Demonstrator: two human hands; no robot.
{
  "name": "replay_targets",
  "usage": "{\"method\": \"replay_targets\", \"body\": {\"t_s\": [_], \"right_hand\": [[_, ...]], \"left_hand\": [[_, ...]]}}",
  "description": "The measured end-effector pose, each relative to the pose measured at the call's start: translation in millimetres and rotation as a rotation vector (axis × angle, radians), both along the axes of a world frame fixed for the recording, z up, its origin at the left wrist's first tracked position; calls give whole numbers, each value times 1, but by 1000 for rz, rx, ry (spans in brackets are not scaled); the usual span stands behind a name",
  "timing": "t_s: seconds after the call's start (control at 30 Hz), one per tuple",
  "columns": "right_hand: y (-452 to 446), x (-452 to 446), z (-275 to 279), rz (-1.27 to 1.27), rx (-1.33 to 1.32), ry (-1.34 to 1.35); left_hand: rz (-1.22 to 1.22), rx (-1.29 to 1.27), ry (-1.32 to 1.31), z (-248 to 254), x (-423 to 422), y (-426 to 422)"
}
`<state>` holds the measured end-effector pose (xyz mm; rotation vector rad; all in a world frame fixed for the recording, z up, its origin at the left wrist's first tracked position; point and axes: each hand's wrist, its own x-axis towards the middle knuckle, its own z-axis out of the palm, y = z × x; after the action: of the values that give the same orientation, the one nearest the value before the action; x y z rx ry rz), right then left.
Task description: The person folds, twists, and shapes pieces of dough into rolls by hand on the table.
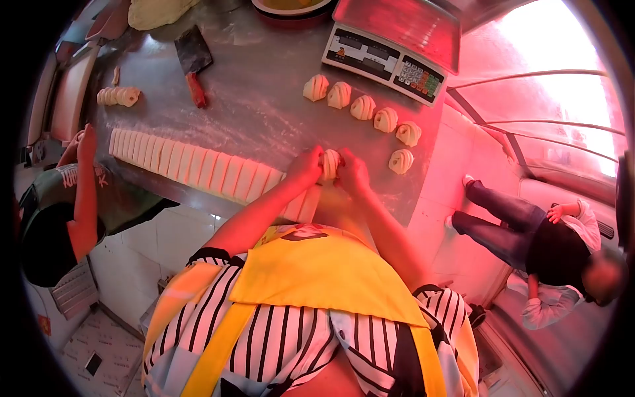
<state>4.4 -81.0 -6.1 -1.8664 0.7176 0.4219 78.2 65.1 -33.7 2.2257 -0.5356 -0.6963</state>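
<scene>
Between my two hands is a piece of layered dough (329,165), held just above the metal table (258,99). My left hand (306,167) grips its left side with bent fingers. On the other side my right hand (352,172) pinches the dough's right end. A long row of cut dough strips (198,165) runs along the table's near edge, its right end beneath my left forearm. Several twisted dough rolls (362,108) sit in a curved line to the right of my hands, below the scale.
A digital scale (387,59) stands at the back right. A dough scraper with a red handle (194,63), a short stack of dough pieces (119,96) and a large dough mass (155,12) lie to the left. One person (63,205) is at the left end; another (536,231) sits at right.
</scene>
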Motion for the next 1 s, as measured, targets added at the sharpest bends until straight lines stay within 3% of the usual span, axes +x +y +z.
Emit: {"method": "replay_targets", "body": {"t_s": [0.03, 0.13, 0.23, 0.33, 0.5, 0.53, 0.6, 0.63, 0.73, 0.8, 0.83, 0.93, 1.0], "right_hand": [[2, -2, -5, 38, -91, -34], [1, -2, -13, 151, -297, -93], [-2, -2, -15, 188, -281, -65], [-6, 0, -19, 131, -202, -60], [0, 1, -17, 136, -316, -119], [-3, 1, -17, 127, -222, -125], [-6, -4, -19, 106, -24, -129], [-3, -3, -19, 125, -143, -182], [6, -8, -22, 173, -413, -270], [8, -8, -32, 172, -478, -254], [5, -8, -33, 156, -389, -231], [-1, -5, -33, 106, -219, -166], [6, -9, -29, 63, -229, -106]], "left_hand": [[12, -18, -12, 2, -2, 1], [205, -33, 579, 28, 7, -2], [96, 35, 223, 8, 5, -1], [83, 16, 281, -2, 6, 3], [-20, 75, 129, 10, 7, 3], [-18, 107, 89, 14, 8, 1], [-28, 24, -10, -15, 7, 3], [-37, -11, -52, -21, 6, 6], [56, -79, 453, -12, 17, 10], [58, 29, 381, 9, 18, 5], [59, 82, 348, 15, 15, 3], [-65, 108, -50, 4, 7, 6], [-63, 74, -75, -2, 5, 10]]}}
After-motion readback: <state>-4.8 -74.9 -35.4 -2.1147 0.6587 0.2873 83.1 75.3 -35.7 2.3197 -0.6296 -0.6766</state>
